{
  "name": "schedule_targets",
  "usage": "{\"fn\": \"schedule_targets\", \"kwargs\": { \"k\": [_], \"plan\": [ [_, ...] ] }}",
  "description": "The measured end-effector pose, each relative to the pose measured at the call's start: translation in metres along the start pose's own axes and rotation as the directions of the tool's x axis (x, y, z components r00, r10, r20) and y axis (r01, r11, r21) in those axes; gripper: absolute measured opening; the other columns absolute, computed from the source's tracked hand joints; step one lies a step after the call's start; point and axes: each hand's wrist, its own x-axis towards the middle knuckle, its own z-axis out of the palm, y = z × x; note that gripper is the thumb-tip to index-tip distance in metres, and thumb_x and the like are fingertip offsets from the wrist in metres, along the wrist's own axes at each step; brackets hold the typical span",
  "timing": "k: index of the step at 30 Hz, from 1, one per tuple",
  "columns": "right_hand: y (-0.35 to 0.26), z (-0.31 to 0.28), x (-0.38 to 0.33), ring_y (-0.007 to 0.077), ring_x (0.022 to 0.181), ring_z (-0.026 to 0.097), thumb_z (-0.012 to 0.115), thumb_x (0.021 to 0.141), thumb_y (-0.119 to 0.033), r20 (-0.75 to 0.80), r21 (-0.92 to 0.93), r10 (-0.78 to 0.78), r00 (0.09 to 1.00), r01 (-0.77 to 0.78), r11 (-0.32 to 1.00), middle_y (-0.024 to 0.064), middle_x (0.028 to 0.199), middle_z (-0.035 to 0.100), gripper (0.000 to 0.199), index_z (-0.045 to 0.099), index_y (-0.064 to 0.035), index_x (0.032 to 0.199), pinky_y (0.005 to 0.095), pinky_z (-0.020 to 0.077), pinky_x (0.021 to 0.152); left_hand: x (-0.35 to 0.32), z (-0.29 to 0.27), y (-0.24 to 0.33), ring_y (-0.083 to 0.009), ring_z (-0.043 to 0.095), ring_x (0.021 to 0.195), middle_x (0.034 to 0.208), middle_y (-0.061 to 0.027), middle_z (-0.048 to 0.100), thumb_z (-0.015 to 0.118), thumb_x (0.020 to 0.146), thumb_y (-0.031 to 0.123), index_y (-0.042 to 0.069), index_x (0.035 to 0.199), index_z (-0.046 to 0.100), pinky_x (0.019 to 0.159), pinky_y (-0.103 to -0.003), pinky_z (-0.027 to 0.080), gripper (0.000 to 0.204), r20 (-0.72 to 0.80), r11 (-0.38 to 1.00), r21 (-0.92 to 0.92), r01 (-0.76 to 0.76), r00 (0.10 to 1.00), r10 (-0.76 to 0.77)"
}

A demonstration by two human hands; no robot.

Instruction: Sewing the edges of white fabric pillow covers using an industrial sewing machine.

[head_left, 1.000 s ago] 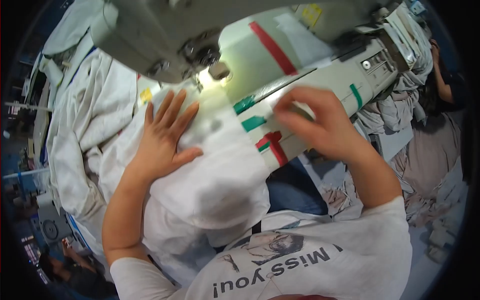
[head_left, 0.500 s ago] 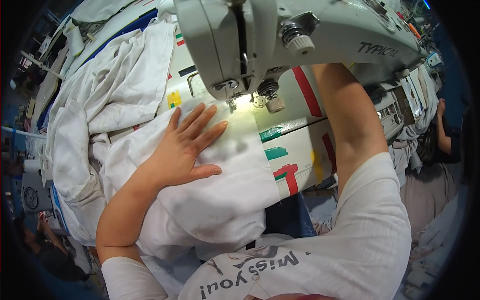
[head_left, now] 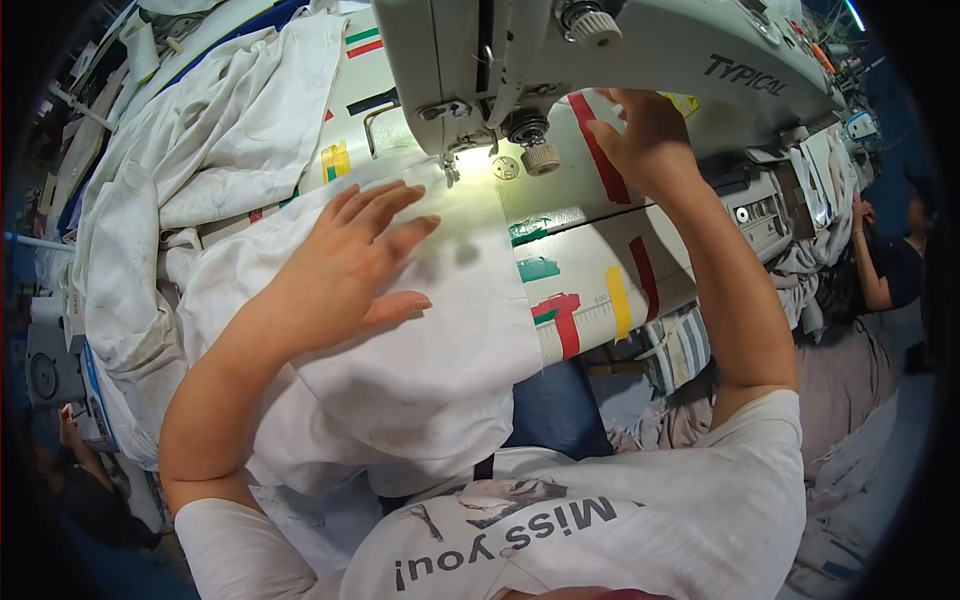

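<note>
Near 10 o'clock, left hand (head_left: 350,265), loosely spread, lies on white cloth (head_left: 430,365) reaching presser foot (head_left: 451,172) at 12: likely aligning step. Right hand (head_left: 645,140) at 1, thumb apart, seemingly empty; next move probably needs it guiding cloth.

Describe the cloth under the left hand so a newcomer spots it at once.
Find the big pale sewing machine at the top. Below its left end, the person's left hand lies over a white cloth. Unlike the crumpled white pile farther left, this one spreads mostly smooth, its straight right edge beside green tape.
</note>
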Motion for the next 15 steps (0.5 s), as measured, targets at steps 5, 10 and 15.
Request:
{"fn": "schedule_targets", "kwargs": {
  "k": [5,10,15],
  "plan": [
    [0.006,0.030,0.033,0.0379,0.085,0.062,0.060,0.085,-0.021,0.145,-0.173,0.037,0.989,-0.012,0.985,0.0203,0.093,0.065,0.026,0.064,0.0000,0.100,0.0418,0.0501,0.077,0.009,0.000,0.024,-0.0309,0.043,0.125,0.132,-0.0158,0.047,0.072,0.077,0.033,0.005,0.123,0.053,0.106,-0.048,0.034,0.057,0.018,0.991,-0.038,-0.132,0.991,0.133],
    [0.017,0.027,0.004,0.0406,0.078,0.059,0.053,0.083,-0.008,0.077,-0.236,-0.349,0.934,0.357,0.904,0.0199,0.088,0.061,0.011,0.058,-0.0010,0.090,0.0445,0.0486,0.071,0.017,0.002,0.043,-0.0348,0.045,0.124,0.134,-0.0160,0.047,0.075,0.072,0.021,0.004,0.126,0.052,0.106,-0.049,0.034,0.061,0.018,0.950,-0.216,-0.228,0.971,0.237],
    [-0.065,-0.063,-0.096,0.0371,0.070,0.060,0.059,0.077,0.003,0.494,0.319,-0.373,0.785,0.235,0.918,0.0163,0.078,0.061,0.014,0.055,-0.0010,0.089,0.0431,0.0481,0.060,0.031,0.013,0.074,-0.0334,0.040,0.132,0.136,-0.0167,0.046,0.076,0.072,0.011,0.000,0.135,0.042,0.108,-0.051,0.030,0.073,-0.197,0.900,-0.329,-0.285,0.953,0.229]
  ]
}}
